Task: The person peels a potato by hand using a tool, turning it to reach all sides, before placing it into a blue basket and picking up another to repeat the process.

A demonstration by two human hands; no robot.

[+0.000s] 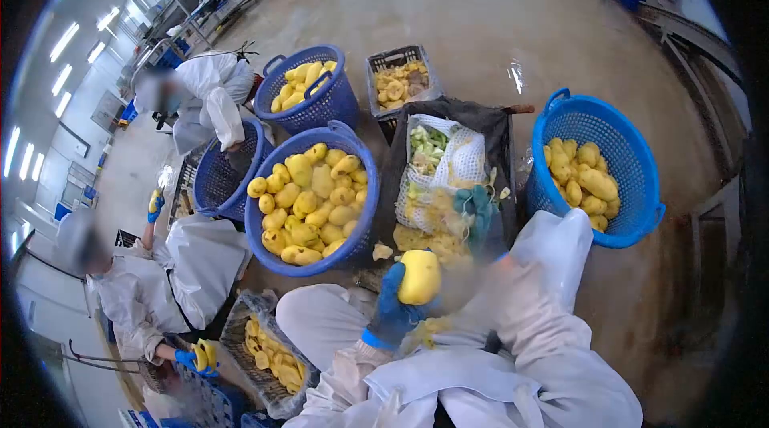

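Note:
My left hand [391, 309], in a blue glove, is closed around a smooth peeled yellow squash [420, 277] and holds it upright above my lap. My right sleeve [525, 296] reaches in from the right toward the squash. A grey blur covers my right hand, so its fingers and anything in them cannot be made out. Just beyond my hands stands a dark-lined bin [502, 148] with a white net bag [465, 160], green and yellow scraps, and a teal cloth or net [477, 216]. Yellow peelings [428, 330] lie on my apron.
Blue baskets of yellow squash stand at left [364, 212], farther back [340, 100] and right [633, 188]. Crates of cut pieces sit behind the bin [436, 92] and at lower left [240, 308]. Two co-workers in white [220, 96], [144, 300] work on the left, one holding yellow pieces.

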